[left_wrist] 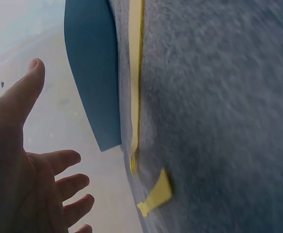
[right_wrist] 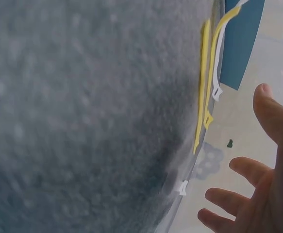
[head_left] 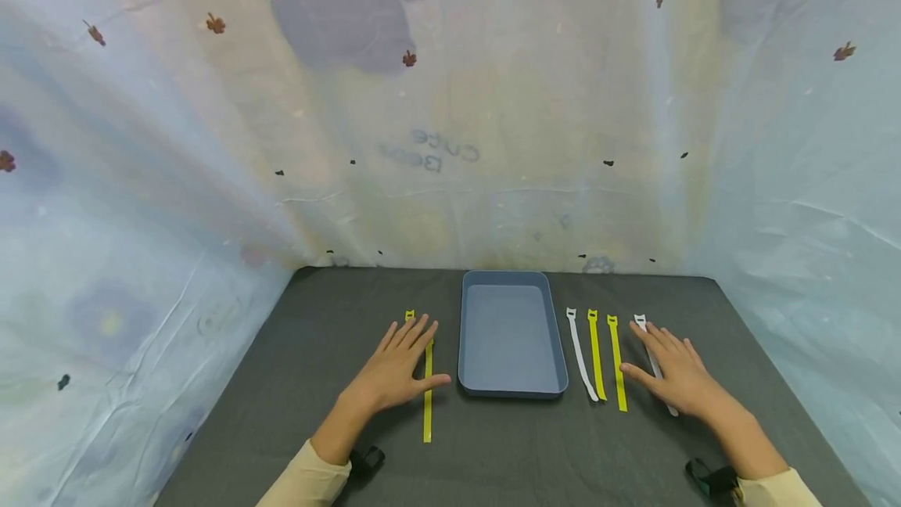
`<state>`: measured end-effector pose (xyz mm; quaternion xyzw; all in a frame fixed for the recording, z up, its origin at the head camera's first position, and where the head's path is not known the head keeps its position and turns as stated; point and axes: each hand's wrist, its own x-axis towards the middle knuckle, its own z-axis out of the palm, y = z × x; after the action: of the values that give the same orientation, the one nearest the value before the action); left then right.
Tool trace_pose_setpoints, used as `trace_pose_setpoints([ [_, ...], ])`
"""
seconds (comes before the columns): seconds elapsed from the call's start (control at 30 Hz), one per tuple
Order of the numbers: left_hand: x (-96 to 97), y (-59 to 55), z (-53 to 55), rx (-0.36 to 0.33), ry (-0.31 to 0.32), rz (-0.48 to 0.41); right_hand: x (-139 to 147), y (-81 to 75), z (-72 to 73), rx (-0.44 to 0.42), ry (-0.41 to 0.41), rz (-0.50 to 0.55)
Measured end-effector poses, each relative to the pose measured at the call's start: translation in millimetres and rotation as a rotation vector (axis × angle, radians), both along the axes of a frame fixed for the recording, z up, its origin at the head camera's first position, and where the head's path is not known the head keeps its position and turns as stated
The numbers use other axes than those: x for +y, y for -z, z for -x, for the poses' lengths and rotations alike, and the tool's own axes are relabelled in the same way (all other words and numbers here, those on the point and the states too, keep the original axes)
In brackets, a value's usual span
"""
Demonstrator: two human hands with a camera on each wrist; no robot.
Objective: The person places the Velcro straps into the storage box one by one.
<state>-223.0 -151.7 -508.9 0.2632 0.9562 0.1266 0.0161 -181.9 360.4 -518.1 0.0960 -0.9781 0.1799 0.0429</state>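
Observation:
My left hand (head_left: pixel 396 372) is spread with straight fingers over a yellow hook-and-loop cable tie (head_left: pixel 427 413), holding nothing. A second yellow piece with a slotted head (head_left: pixel 410 314) shows beyond its fingertips; the hand covers part of both. My right hand (head_left: pixel 677 376), likewise spread and holding nothing, overlaps a white cable tie (head_left: pixel 655 366) in the head view. Left of that hand lie two yellow ties, the nearer one (head_left: pixel 617 366) by the thumb and the other (head_left: pixel 596 358) beside it, then another white tie (head_left: pixel 580 354). In the right wrist view, the fingers (right_wrist: pixel 228 201) are apart from the ties.
A shallow blue-grey tray (head_left: pixel 512 393) stands between the hands, with nothing in it. Dark grey cloth (head_left: pixel 521 452) covers the table. A pale patterned curtain (head_left: pixel 493 100) hangs behind the table and along both sides. Dark straps (head_left: pixel 711 480) are at the wrists.

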Motion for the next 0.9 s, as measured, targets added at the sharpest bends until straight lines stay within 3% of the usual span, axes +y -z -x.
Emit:
trace_pose_setpoints([
  [0.17,8.5,-2.0,2.5,0.008,0.02,0.01,4.3,0.6,7.3,0.009,-0.005,0.009],
  [0.4,19.2,-2.0,5.9,-0.004,0.061,-0.027,15.5,-5.1,16.0,-0.062,-0.021,0.099],
  [0.6,27.0,-0.9,10.5,0.01,0.103,-0.024,24.6,-9.2,24.8,-0.106,0.025,0.114],
  [0.9,40.4,2.4,13.8,-0.028,0.149,-0.022,33.1,-7.1,33.9,-0.108,0.078,0.163],
])
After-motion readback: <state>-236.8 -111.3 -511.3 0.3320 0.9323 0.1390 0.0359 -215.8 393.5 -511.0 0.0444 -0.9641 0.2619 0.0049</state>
